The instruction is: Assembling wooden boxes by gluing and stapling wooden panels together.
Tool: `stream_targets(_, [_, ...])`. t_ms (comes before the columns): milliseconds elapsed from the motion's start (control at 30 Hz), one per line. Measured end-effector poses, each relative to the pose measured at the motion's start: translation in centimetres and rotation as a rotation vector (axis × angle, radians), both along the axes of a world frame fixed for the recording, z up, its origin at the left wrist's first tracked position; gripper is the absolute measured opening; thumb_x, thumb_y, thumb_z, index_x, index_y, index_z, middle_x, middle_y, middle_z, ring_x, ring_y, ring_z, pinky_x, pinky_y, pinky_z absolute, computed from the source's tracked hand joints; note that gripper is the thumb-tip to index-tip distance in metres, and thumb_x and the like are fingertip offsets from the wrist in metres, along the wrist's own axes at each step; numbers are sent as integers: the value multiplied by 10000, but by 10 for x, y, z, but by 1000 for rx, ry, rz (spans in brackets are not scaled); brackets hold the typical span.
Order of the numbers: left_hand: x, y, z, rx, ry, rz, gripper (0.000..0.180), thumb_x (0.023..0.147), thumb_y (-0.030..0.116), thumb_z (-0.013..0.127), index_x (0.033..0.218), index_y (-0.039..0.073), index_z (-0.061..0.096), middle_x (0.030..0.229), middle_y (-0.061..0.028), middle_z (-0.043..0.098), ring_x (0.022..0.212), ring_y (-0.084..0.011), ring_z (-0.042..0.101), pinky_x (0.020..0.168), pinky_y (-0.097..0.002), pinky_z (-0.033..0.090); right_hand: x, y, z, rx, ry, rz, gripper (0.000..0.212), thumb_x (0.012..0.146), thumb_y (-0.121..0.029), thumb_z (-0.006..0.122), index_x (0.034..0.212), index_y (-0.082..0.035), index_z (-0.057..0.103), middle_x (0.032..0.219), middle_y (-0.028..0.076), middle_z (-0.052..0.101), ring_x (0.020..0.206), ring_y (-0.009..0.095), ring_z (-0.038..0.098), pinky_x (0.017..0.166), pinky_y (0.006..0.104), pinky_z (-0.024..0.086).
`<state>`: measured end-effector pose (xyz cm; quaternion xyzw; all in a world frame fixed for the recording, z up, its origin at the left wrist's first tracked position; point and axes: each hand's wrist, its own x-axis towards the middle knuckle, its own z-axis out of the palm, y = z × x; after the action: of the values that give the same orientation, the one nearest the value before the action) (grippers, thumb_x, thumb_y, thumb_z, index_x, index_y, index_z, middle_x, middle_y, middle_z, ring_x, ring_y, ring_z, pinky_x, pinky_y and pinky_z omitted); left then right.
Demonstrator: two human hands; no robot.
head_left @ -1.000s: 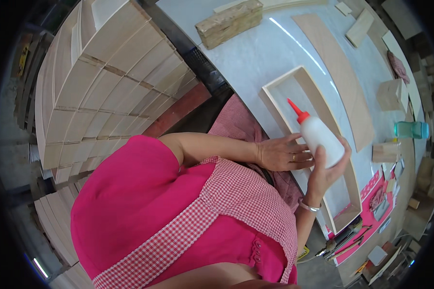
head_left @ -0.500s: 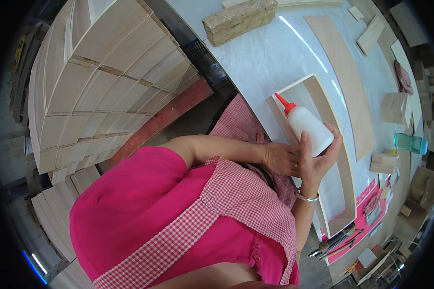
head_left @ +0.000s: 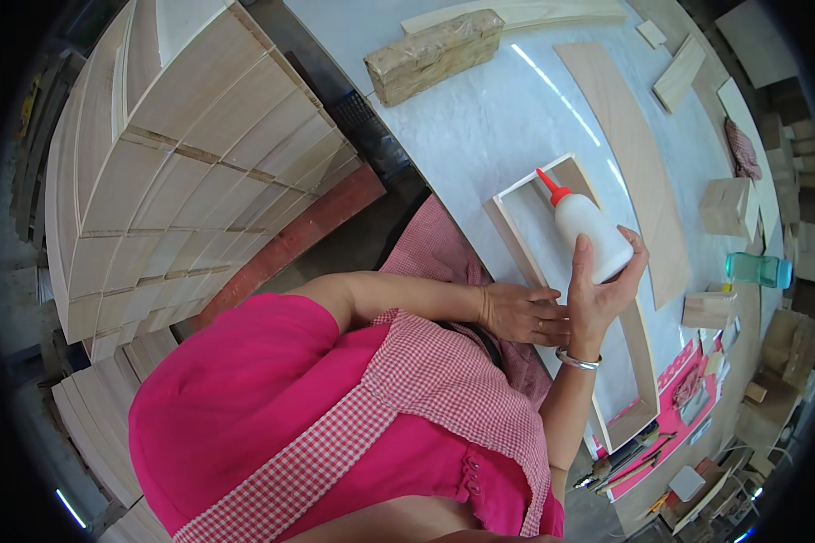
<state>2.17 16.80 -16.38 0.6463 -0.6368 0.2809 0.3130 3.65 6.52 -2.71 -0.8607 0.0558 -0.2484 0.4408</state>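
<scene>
In my right hand (head_left: pixel 607 285) is a white squeeze bottle (head_left: pixel 589 231) with a red pointed nozzle. My fingers and thumb close around its base, and the nozzle tilts up toward the far left, above a shallow rectangular wooden frame (head_left: pixel 645 362). The frame lies on the table under the bottle. My left hand (head_left: pixel 521 314) reaches across to the frame's near side, close to my right wrist. Its fingers are stretched out, with the thumb apart; the fingertips lie at the frame's edge, partly behind the right wrist.
A tall stack of wooden boxes (head_left: pixel 190 181) stands at left. On the pale table (head_left: pixel 462 136) are a tape-wrapped block (head_left: pixel 435 56), a long thin board (head_left: pixel 629 172), wood blocks (head_left: pixel 727 206) and a teal jar (head_left: pixel 757 270). Tools (head_left: pixel 632 460) lie beside a pink sheet (head_left: pixel 670 394).
The bottle and my right hand have shifted slightly right over the frame. My left thumb has spread away from the fingers. The whole view has shifted a little.
</scene>
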Motion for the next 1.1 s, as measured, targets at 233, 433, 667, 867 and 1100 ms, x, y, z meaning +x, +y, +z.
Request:
stream_targets(233, [3,4,11,21,-122,132,402,935,312,471,1320,227,548,1410,27,524,1355,-191,430,1166,-468,180,21,-8,4,-56,-33,-126,450,856,-202,767,1171,6,521,1063,135,592,941,219,600,833,332,492])
stream_targets(433, [0,3,9,11,-121,167,476,939,299,448,1407,213,474,1428,7,503,1371,-201,416,1173,-466,165,27,-14,3,-90,-44,-183,453,860,-254,765,1154,3,534,1040,137,610,915,225,613,804,339,502])
stream_targets(667, [0,5,15,68,-154,195,511,936,361,440,1433,239,448,1457,15,484,1383,-178,397,1188,-467,101,11,-32,7,-82,-47,-230,467,851,-280,774,1142,3,543,1025,139,621,899,230,620,799,347,507])
stream_targets(867, [-1,3,16,57,-140,220,494,931,352,466,1412,240,465,1424,29,495,1359,-166,413,1196,-450,102,-15,-50,12,-100,-12,-293,449,845,-241,778,1135,7,542,1021,134,619,899,226,620,799,345,511])
stream_targets(1100, [0,4,18,36,-107,192,452,939,306,461,1380,212,503,1416,7,498,1352,-167,417,1179,-438,149,-54,-76,9,-109,-19,-372,450,824,-204,794,1127,13,541,1005,146,626,892,233,629,787,345,517])
